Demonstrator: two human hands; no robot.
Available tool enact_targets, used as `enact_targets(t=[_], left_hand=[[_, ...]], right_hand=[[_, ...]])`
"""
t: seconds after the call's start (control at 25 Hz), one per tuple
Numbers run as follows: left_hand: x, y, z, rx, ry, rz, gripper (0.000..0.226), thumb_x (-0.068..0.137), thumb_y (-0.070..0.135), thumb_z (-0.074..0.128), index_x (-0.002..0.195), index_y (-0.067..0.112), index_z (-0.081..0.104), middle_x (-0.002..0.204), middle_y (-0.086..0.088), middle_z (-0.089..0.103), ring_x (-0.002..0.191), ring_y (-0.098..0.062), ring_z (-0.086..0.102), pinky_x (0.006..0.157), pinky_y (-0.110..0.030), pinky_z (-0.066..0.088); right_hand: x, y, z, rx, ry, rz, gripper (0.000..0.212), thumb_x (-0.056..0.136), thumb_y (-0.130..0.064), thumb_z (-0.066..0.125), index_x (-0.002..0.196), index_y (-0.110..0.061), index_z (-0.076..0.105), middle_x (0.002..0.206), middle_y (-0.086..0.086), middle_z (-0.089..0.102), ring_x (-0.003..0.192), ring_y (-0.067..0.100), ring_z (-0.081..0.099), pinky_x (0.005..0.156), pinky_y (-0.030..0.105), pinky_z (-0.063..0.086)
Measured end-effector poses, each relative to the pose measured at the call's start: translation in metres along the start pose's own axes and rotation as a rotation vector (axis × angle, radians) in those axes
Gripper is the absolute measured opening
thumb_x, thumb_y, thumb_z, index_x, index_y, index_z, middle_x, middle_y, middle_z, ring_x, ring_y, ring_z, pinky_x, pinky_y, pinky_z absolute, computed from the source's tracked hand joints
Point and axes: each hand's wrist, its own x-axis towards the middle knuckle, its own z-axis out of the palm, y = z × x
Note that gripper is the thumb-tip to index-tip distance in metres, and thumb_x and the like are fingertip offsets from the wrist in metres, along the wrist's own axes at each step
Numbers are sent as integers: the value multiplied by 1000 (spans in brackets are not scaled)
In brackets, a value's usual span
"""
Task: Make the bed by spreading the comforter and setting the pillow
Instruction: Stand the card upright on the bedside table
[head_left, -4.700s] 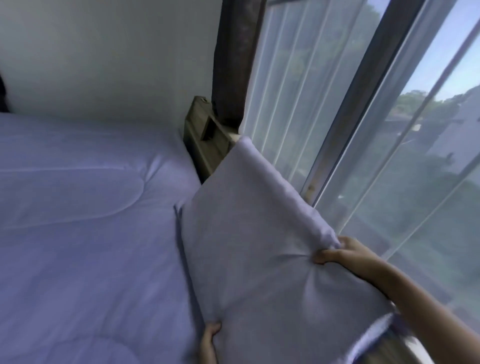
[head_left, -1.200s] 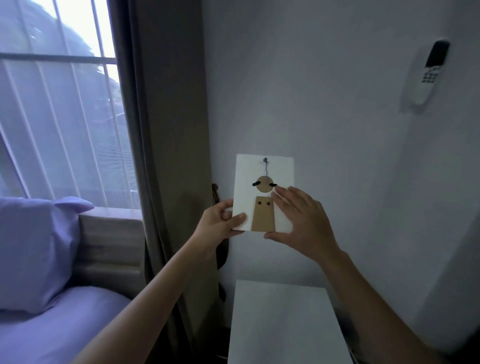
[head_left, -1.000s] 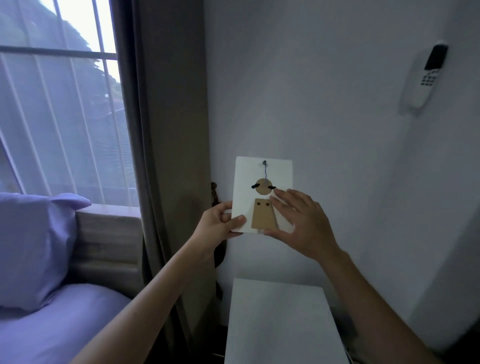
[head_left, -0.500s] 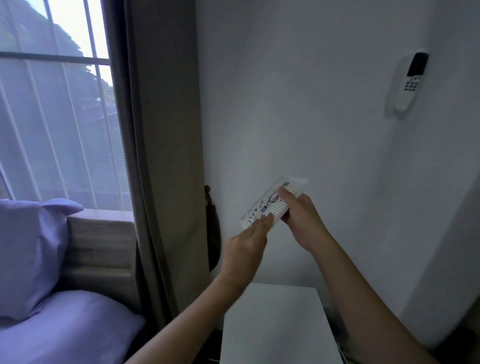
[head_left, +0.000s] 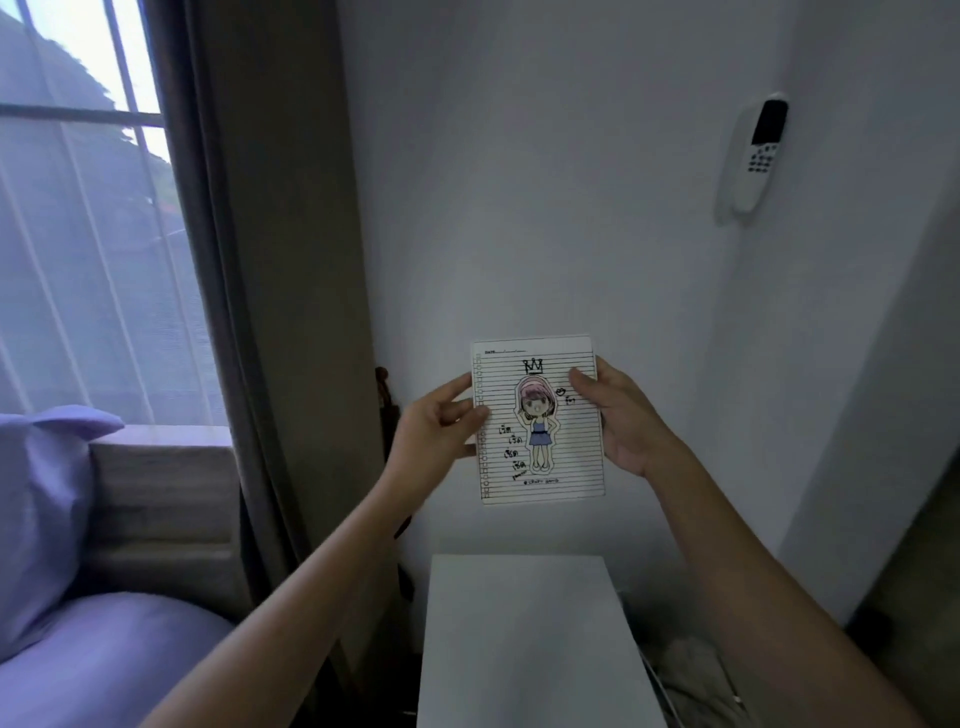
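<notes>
Pillow (head_left: 39, 519): propped upright against the headboard (head_left: 161, 499).
Hands: left hand (head_left: 441, 436) and right hand (head_left: 623, 421) pinch a lined card (head_left: 540, 421) by its edges.
Tip: hold it level, facing forward.

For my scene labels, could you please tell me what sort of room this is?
Most likely a bedroom: a lilac pillow leans on a wooden headboard by a curtained window.

Pale daylight comes through the sheer-curtained window (head_left: 88, 249) on the left; a brown drape (head_left: 270, 260) hangs beside it; a remote (head_left: 756, 156) sits mounted on the white wall (head_left: 545, 182); a white counter (head_left: 524, 634) stands near, below.
</notes>
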Motion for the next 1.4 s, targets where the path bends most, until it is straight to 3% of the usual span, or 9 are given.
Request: enact_targets(t=[0.2, 0.36, 0.52, 0.64, 0.72, 0.8, 0.96, 1.12, 1.4], left_hand=[[2, -3, -2, -6, 2, 2, 45, 92, 1, 56, 129, 27, 57, 97, 2, 77, 89, -12, 73, 67, -28, 59], [7, -19, -3, 26, 28, 26, 45, 91, 5, 58, 115, 43, 62, 98, 3, 77, 92, -13, 73, 69, -30, 60], [-5, -78, 5, 271, 86, -17, 46, 93, 10, 56, 122, 45, 59, 105, 13, 74, 99, -5, 69, 88, -34, 57], [-31, -135, 14, 498, 106, -146, 57, 93, 9, 49, 135, 47, 44, 104, 22, 68, 88, 11, 61, 80, -8, 47], [-53, -173, 17, 576, 59, -302, 68, 91, 7, 42, 146, 43, 25, 113, 13, 66, 91, -1, 61, 72, -6, 43], [-73, -210, 18, 588, -3, -468, 75, 89, 7, 38, 150, 41, 11, 125, 3, 63, 98, -14, 61, 71, -18, 45], [-104, -266, 21, 598, -57, -616, 82, 88, 6, 43, 151, 39, 2, 138, 1, 56, 117, -21, 57, 92, -28, 48], [-131, -305, 23, 494, -30, -697, 83, 90, 7, 45, 150, 42, -2, 144, 6, 49, 132, -20, 47, 107, -39, 44], [-159, -331, 24, 383, -17, -720, 87, 90, 6, 47, 147, 49, -1, 148, 12, 44, 138, -11, 39, 112, -40, 38]], right_hand=[[-1, 0, 4, -48, 8, 0, 23, 95, -14, 53, 114, -20, 64, 108, 4, 73, 92, 20, 70, 70, 31, 58], [-5, 8, 5, -285, 146, -31, 25, 92, -21, 60, 112, -35, 65, 100, -8, 75, 88, 11, 71, 64, 30, 58], [-10, 63, -4, -549, 276, 32, 33, 92, -20, 55, 122, -34, 58, 108, -3, 71, 101, 21, 67, 87, 45, 55], [-19, 125, -18, -706, 234, 90, 34, 94, -26, 52, 128, -32, 53, 114, -4, 69, 107, 20, 63, 89, 34, 50], [-32, 172, -28, -639, 189, 161, 42, 94, -33, 53, 136, -30, 48, 126, -4, 64, 118, 17, 57, 97, 32, 45], [-43, 220, -42, -516, 185, 278, 48, 98, -23, 48, 145, -25, 37, 144, 0, 50, 130, 15, 46, 112, 36, 35], [-57, 299, -64, -363, 195, 403, 49, 99, -14, 45, 147, -21, 34, 147, 1, 46, 133, 15, 44, 114, 35, 33], [-67, 346, -70, -272, 212, 451, 51, 97, -8, 46, 145, -21, 36, 144, -8, 45, 127, 5, 44, 106, 21, 33], [-83, 370, -75, -280, 170, 495, 48, 98, -10, 46, 145, -17, 37, 142, -12, 42, 132, 6, 40, 113, 26, 29]])
